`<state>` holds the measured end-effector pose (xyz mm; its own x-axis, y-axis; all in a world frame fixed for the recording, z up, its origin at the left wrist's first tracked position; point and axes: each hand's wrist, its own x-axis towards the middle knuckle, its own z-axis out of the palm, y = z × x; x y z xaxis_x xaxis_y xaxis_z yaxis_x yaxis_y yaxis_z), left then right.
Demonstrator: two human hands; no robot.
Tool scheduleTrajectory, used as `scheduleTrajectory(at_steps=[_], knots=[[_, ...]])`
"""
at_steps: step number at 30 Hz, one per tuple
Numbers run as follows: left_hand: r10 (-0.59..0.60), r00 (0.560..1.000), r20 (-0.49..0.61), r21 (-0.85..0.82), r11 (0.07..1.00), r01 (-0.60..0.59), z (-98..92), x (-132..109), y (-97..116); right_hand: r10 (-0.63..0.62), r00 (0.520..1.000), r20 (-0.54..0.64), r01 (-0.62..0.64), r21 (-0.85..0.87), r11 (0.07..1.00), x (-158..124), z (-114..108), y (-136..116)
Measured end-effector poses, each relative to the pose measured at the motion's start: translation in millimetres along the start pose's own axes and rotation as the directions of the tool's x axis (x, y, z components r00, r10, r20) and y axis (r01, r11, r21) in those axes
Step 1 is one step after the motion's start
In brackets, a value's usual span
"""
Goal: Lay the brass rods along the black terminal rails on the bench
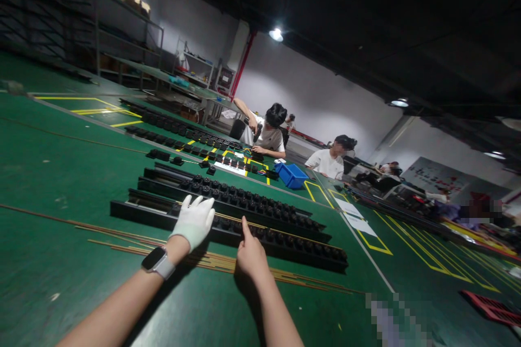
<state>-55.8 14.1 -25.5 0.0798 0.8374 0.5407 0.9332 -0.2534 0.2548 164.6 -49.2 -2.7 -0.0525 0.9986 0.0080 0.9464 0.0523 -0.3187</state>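
Note:
My left hand [196,220], in a white glove with a watch at the wrist, lies over the nearest black channel rail [146,217] with its fingers stretched out. My right hand [251,252] is bare. Its index finger points forward at the same rail, close to a thin brass-coloured rod [260,225] running along the top; whether the fingertip touches the rod I cannot tell. The other right fingers are curled, with nothing visible in them. Black round-topped parts [303,242] line the rail's right half. A second black rail [142,195] lies just behind.
Loose thin rods [220,262] lie in front of the rails. Farther back are more black rails [152,173], rows of small black blocks [163,137], a blue bin [292,175] and paper sheets [358,223]. Across the green table [81,173] sit co-workers, one holding a dark power tool [258,131].

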Motion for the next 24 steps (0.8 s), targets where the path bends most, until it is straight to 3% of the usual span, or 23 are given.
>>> scheduleTrajectory(at_steps=[3,9,15,24], knots=[[-0.039,0.998,-0.055,0.013,0.999,0.040,1.9,0,-5,0.014,0.999,0.034,-0.012,-0.054,0.998,-1,-6,-2],[-0.039,0.998,-0.049,0.076,0.996,0.042,1.8,1,-18,0.014,0.999,0.029,-0.013,-0.057,0.998,-2,-7,-4],[-0.021,1.000,0.022,0.095,0.995,0.018,-4.6,4,-24,0.019,1.000,0.015,-0.019,-0.049,0.999,-1,-7,-7],[-0.031,0.999,0.014,0.059,0.998,0.030,-4.6,3,-22,-0.101,0.995,0.000,0.100,0.124,0.987,19,4,-63]])
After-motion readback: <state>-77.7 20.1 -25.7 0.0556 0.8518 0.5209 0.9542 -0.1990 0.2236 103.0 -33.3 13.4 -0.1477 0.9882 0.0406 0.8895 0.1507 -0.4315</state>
